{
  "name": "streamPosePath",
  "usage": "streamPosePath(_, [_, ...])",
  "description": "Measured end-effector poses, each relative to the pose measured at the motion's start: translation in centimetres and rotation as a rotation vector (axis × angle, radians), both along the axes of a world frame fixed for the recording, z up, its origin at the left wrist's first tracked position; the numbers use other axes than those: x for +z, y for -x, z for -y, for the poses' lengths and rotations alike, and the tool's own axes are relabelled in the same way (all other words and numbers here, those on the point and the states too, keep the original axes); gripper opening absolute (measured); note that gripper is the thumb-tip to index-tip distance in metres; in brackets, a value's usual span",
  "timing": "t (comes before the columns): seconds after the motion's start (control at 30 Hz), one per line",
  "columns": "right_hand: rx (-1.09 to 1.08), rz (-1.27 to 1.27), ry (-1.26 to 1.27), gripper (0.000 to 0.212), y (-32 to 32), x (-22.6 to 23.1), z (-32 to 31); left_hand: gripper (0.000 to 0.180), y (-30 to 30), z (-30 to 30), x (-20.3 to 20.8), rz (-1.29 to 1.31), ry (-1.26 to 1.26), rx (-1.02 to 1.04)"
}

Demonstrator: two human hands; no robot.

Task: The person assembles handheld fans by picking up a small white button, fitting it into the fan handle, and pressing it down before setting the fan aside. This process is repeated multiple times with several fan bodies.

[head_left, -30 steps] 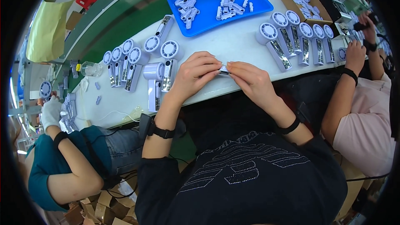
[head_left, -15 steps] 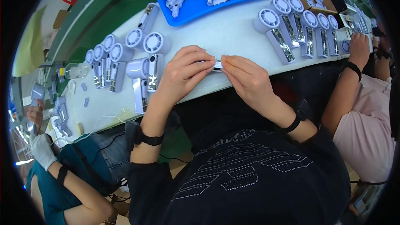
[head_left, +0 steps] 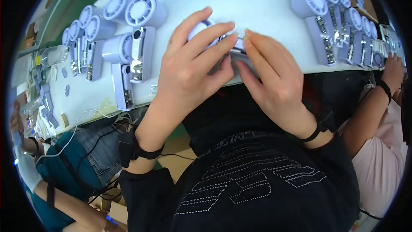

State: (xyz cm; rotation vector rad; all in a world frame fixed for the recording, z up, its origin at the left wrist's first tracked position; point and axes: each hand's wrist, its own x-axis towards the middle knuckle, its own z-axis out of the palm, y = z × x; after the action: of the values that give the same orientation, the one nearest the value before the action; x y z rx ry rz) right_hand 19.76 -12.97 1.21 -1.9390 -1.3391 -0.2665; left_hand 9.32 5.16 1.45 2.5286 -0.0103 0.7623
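At the far left edge a co-worker's arm (head_left: 30,167) in blue reaches toward small parts on the white table (head_left: 257,4). Next along, a cluster of lilac handheld fans (head_left: 124,43) lies in rows, several with their handle covers off and metal insides showing.

In the middle, the left hand (head_left: 189,66) curls over a fan body (head_left: 234,53) at the table's near edge, fingers pressing on top and thumb hidden underneath. The right hand (head_left: 272,77) grasps the same fan from the other side, fingertips meeting those of the left. The piece is mostly covered, so what exactly is being fitted cannot be told.

Further right, another row of fans (head_left: 334,30) stands open-handled. At the far right, another person's hand (head_left: 392,71) rests on the table.

Judging by the many open handles on both sides, most units seem unfinished.
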Motion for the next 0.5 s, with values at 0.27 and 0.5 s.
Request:
streamPosePath(0.27, [0.009,-0.057,-0.201,0.048,-0.7,-2.6,2.3,0.054,0.2,2.7,-0.5,0.222,0.36,0.206])
streamPosePath(0.5, [0.148,-0.007,-0.456,0.054,4.3,0.2,3.5,0.053,4.6,9.3,-1.8,0.399,1.561,-0.095])
